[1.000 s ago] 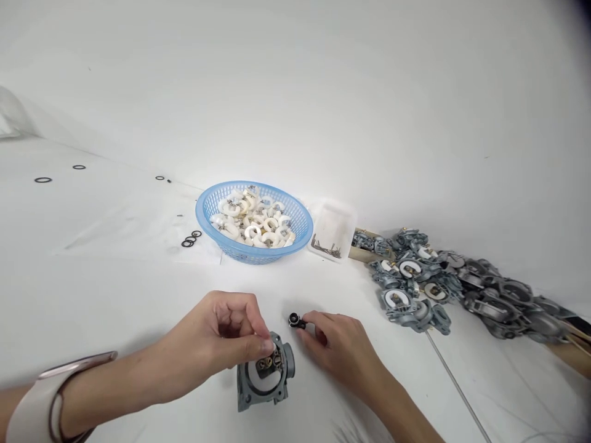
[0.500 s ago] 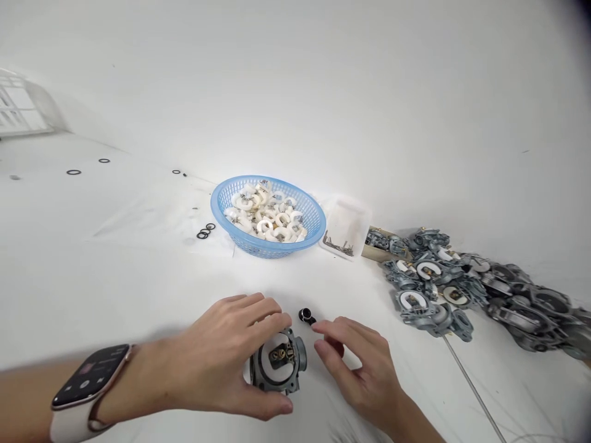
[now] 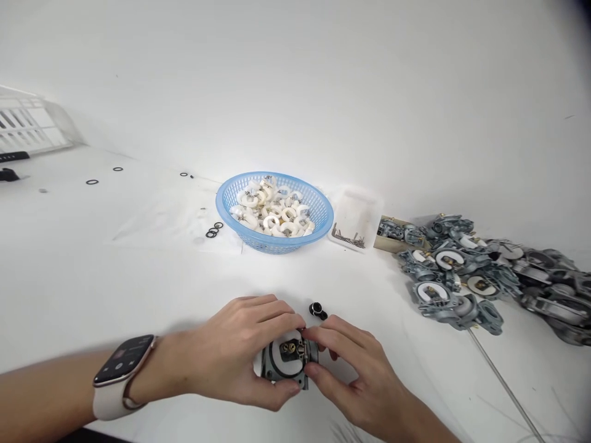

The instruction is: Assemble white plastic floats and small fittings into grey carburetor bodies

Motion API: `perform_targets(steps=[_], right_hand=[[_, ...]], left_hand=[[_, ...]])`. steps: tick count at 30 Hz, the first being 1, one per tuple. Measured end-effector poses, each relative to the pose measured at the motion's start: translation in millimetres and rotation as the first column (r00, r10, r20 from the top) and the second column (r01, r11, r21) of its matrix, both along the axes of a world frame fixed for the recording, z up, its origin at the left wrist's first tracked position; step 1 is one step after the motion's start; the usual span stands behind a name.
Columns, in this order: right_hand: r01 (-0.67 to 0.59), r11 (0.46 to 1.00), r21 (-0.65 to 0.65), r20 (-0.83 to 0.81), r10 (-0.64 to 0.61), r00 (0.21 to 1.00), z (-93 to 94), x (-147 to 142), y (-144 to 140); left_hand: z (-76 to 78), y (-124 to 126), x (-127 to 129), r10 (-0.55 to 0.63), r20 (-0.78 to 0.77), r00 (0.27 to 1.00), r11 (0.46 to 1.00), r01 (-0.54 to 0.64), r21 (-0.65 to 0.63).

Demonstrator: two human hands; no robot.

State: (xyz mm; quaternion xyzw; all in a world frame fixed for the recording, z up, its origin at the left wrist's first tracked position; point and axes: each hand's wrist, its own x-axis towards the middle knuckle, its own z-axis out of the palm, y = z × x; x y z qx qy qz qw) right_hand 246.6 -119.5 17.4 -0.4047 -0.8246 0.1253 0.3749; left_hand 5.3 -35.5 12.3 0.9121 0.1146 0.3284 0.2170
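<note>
We saw a big pile of gray metal parts [image 3: 484,277] at 3 o'clock on the white table [image 3: 92,271]. A blue basket [image 3: 275,212] of white rings sat at 12 o'clock. Our left hand [image 3: 235,351] and right hand [image 3: 355,369] both gripped one gray metal part [image 3: 287,360] at 6 o'clock. A small black piece [image 3: 317,310] lay just beyond it.

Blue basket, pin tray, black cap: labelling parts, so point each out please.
Blue basket [image 3: 240,195], head view, left rim.
Pin tray [image 3: 357,206], head view, bare floor.
Black cap [image 3: 316,309], head view, its top.
</note>
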Motion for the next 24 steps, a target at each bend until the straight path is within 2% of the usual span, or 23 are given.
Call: perform_targets(steps=[10,24], right_hand=[[0.003,1.0,-0.001,0.005,-0.003,1.0,-2.6,-0.8,0.5],[0.043,0.998,-0.055,0.0,-0.043,0.999,-2.5,-5.5,-2.6]], left_hand=[[-1.8,5.9,-1.8,-0.028,-0.029,0.999,0.994,0.031,0.101],[0.7,8.0,-1.4,-0.062,-0.026,0.998,0.99,0.065,0.127]])
